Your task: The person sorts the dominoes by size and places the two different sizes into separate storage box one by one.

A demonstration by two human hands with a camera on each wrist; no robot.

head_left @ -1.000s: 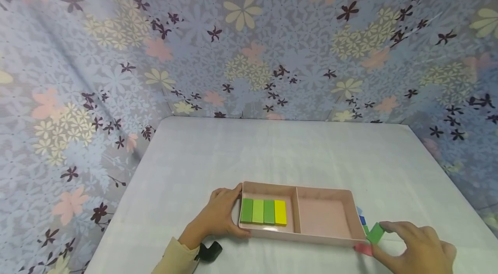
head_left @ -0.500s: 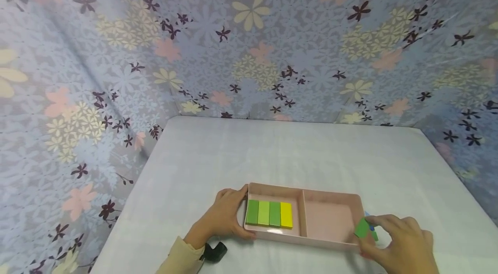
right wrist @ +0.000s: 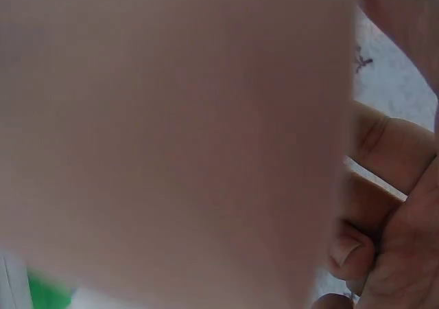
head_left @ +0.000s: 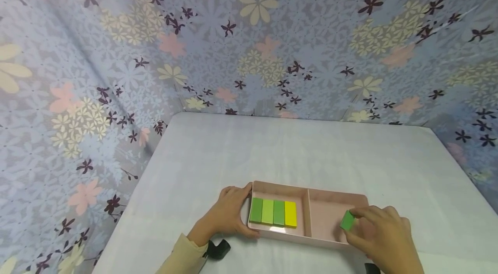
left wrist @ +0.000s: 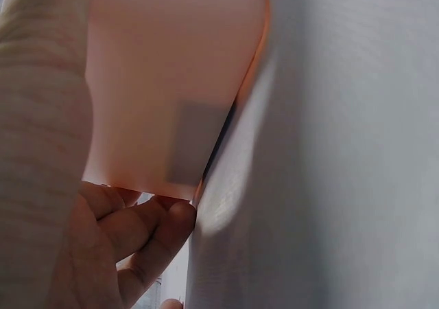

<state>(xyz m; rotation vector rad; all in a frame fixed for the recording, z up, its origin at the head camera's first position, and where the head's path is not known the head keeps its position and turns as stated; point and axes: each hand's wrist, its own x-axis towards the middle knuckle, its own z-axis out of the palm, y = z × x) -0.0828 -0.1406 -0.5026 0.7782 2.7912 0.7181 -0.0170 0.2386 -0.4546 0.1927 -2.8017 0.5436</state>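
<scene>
A pink box (head_left: 295, 238) with two compartments lies on the table. My left hand (head_left: 229, 215) grips its left end, thumb at the front corner and fingers at the back one; the left wrist view shows fingertips along the end of the pink wall (left wrist: 164, 69). In the left compartment stand a green block (head_left: 256, 210), a light green block (head_left: 267, 211), another green block (head_left: 279, 213) and a yellow block (head_left: 290, 214), side by side. My right hand (head_left: 385, 233) pinches a tilted green block (head_left: 347, 220) between thumb and forefinger, over the right compartment. A blurred pink wall (right wrist: 171, 130) fills much of the right wrist view.
White cloth (head_left: 272, 148) covers the table around the box. A floral curtain (head_left: 256, 49) rises behind the table and along its sides. Black wrist devices show beside the left wrist (head_left: 219, 249) and the right wrist (head_left: 372, 268).
My right hand has carried the green block leftward from beside the box's right end to over the right compartment. The blocks outside that end are now hidden. My left hand keeps its grip.
</scene>
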